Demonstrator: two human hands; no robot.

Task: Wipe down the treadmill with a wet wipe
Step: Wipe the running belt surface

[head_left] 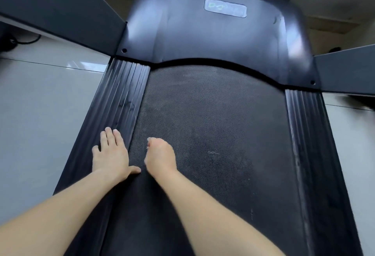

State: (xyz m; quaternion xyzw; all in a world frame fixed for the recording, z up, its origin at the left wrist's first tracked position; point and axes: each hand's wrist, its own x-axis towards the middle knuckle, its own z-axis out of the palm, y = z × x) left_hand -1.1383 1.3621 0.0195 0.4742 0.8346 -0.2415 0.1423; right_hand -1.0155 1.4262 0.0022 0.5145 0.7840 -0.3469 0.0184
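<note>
Head view: dusty black treadmill (213, 123); left hand (110, 155) flat, right hand (160, 156) curled, contents unclear.

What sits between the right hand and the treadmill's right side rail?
Head view: only bare belt between the right hand and right side rail; nothing lies on it.

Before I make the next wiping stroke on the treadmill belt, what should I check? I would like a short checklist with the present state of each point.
1. Left hand rests flat on the left side rail as support: ok.
2. Right hand is down on the belt, fingers curled: ok.
3. Wet wipe is under the right hand: cannot tell; the curled fingers hide it and the hand is blurred.
4. No loose thing lies on the belt ahead of the right hand: ok.
5. Belt is clean: not ok; pale specks show.
6. Right side rail is clean: not ok; pale streaks show.
</note>
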